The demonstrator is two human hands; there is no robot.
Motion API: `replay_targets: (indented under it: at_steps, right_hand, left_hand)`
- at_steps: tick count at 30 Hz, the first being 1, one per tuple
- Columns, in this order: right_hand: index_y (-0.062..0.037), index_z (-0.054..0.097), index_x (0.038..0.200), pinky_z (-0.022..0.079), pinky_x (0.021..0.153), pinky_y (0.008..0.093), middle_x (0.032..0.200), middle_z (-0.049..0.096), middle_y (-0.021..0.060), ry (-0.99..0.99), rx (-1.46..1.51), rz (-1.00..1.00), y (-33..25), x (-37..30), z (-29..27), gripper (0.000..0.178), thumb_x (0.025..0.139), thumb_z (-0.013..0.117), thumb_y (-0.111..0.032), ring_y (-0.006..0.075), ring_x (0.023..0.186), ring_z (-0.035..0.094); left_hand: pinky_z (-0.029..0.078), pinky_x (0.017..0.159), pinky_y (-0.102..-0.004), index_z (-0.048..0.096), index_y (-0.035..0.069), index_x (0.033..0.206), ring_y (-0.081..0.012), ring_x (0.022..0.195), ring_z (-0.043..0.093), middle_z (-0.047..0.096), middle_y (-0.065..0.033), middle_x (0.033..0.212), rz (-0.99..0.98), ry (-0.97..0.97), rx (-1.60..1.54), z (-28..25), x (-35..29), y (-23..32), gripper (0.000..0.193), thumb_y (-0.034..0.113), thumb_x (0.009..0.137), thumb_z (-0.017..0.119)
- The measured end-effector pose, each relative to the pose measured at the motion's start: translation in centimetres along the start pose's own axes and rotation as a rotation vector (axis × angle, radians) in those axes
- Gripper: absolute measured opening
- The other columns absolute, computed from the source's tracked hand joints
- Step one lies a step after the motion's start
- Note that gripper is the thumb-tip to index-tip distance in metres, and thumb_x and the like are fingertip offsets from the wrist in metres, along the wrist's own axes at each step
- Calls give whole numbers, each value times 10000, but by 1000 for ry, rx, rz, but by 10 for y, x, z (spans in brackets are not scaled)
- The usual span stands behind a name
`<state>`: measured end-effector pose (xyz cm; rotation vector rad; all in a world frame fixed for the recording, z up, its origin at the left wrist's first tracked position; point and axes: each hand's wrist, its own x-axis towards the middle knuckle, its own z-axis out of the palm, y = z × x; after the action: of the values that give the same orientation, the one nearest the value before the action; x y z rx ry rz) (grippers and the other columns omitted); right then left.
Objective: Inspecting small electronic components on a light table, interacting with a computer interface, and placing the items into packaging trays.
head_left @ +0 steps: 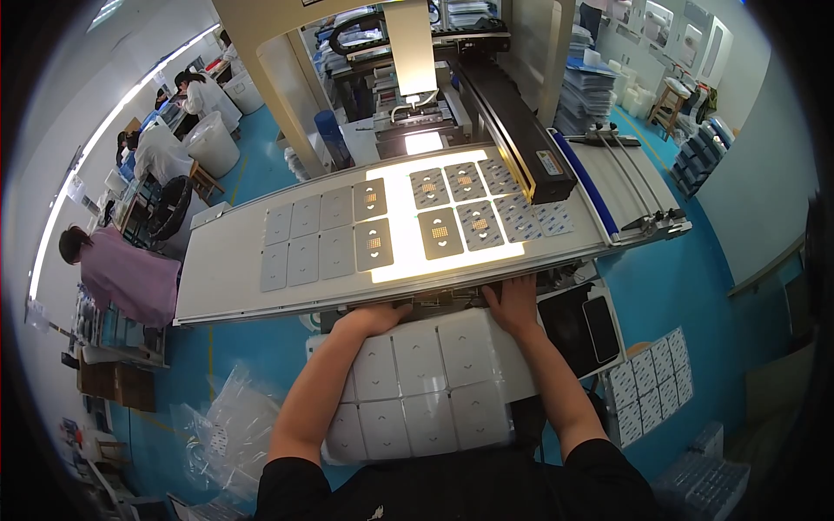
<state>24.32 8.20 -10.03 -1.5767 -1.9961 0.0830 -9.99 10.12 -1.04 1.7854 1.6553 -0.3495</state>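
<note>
My left hand point(380, 319) rests at the front edge of the machine's belt table point(228, 260), its thumb toward the middle and most of its fingers hidden under the edge. On the other side, my right hand point(514, 304) reaches to the same edge, thumb spread from the fingers, whose tips are hidden. Nothing shows in either hand. Between my forearms lies a clear-wrapped stack of grey card sheets point(423, 365). Over the belt, grey panels point(303, 216) lie at the left and blue-and-white patterned panels point(482, 226) at the right, partly under bright light.
A black machine arm point(512, 122) spans the belt's right part. A dark phone-shaped slab point(599, 330) lies right of my hand, with a patterned sheet point(651, 382) beyond. Clear plastic point(230, 425) lies at the lower left. Several people work along the left wall.
</note>
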Motion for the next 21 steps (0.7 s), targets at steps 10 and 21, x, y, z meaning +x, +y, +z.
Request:
replay_targets:
  at_steps: [10, 21]
  right_hand:
    - [22, 514, 1575, 202, 1333, 653, 1615, 499, 295, -1, 3, -60, 2, -1, 2, 735, 1012, 721, -401, 509, 1536, 385]
    - [27, 537, 1547, 248, 1312, 641, 1577, 518, 305, 142, 4, -4, -2, -9, -34, 690, 964, 772, -258, 550, 1514, 385]
  left_hand:
    - [219, 1386, -490, 306, 101, 1769, -415, 1697, 228, 244, -236, 1836, 135, 15, -21, 5, 9, -6, 868, 568, 1094, 589]
    - [226, 1383, -488, 308, 106, 1770, -407, 1694, 241, 253, -234, 1834, 70, 38, 37, 4, 8, -6, 859, 556, 1097, 593]
